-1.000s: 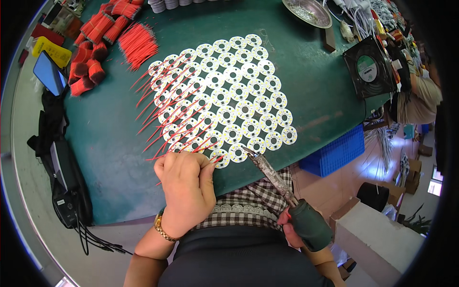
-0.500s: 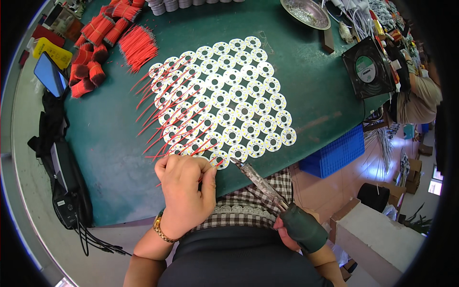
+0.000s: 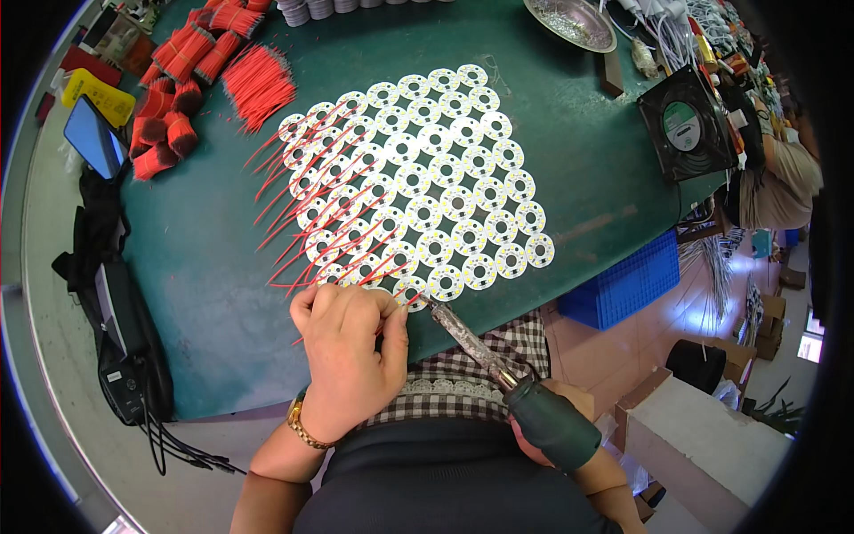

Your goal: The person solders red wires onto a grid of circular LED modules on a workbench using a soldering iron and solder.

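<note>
Round white circuit boards (image 3: 436,249) with centre holes lie in close rows on the green table. Red wires (image 3: 276,214) stick out leftward from the boards in the left rows. At the near edge of the rows, my left hand (image 3: 354,351) is closed in a pinch on a red wire (image 3: 413,300), whose end lies over the nearest board (image 3: 407,285). My right hand (image 3: 574,399) grips a soldering iron (image 3: 470,340) by its dark green handle. The iron's tip meets that board beside the wire end; whether it touches the wire is too small to tell.
Loose red wires (image 3: 258,87) and bundled ones (image 3: 182,133) lie at the far left, near a blue-screened phone (image 3: 93,138). A metal bowl (image 3: 574,22) and a black fan (image 3: 687,123) stand at the right. A blue crate (image 3: 618,280) sits below the table's right edge.
The soldering iron has moved left and slightly down, bringing its tip onto the nearest board by the wire end. My left hand has shifted slightly right, still pinching the wire.
</note>
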`<state>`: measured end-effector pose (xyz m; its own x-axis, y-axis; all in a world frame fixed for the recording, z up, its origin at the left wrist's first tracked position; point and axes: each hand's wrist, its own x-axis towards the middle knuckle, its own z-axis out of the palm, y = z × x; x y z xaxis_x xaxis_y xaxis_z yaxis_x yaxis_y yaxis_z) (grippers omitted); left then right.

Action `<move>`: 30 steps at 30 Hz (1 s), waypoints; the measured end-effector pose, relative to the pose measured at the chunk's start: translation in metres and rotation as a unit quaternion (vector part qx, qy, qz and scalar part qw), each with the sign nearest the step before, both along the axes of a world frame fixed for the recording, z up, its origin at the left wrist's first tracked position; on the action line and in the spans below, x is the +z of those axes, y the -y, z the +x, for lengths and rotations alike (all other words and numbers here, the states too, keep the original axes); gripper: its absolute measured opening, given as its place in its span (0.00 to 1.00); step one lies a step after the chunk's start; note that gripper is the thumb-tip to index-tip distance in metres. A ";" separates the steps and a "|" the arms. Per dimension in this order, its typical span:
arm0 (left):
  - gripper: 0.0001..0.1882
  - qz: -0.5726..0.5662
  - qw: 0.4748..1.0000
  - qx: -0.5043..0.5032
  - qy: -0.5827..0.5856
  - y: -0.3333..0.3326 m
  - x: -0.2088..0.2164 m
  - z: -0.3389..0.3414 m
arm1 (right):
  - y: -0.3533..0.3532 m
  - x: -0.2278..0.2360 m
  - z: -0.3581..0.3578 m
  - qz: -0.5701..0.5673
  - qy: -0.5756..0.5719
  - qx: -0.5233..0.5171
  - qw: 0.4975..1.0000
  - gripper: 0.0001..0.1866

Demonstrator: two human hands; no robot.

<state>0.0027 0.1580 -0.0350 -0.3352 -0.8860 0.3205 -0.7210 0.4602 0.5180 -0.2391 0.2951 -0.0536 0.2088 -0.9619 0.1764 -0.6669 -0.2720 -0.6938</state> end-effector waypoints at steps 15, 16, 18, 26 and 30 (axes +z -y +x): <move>0.09 -0.006 1.000 -0.003 -0.007 0.001 -0.003 0.000 | -0.006 0.004 0.000 0.023 -0.013 -0.051 0.998 0.07; 0.09 -0.006 1.000 -0.001 -0.004 0.001 -0.002 0.000 | -0.004 0.007 0.000 0.026 -0.012 -0.052 0.998 0.07; 0.09 -0.007 1.000 0.001 -0.001 0.000 -0.002 0.000 | -0.015 -0.002 -0.006 0.072 -0.031 -0.054 0.995 0.09; 0.08 -0.056 0.995 0.036 -0.080 -0.007 0.007 -0.001 | -0.016 -0.003 -0.004 0.055 0.006 -0.085 0.995 0.10; 0.08 -0.105 0.991 -0.003 -0.083 -0.007 0.021 -0.012 | -0.017 0.005 -0.006 0.046 0.000 -0.076 0.996 0.11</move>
<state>-0.0093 0.1648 -0.0140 -0.2676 -0.7916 0.5493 -0.6312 0.5748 0.5208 -0.2450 0.3117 -0.0486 0.0600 -0.9946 0.0852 -0.6961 -0.1029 -0.7106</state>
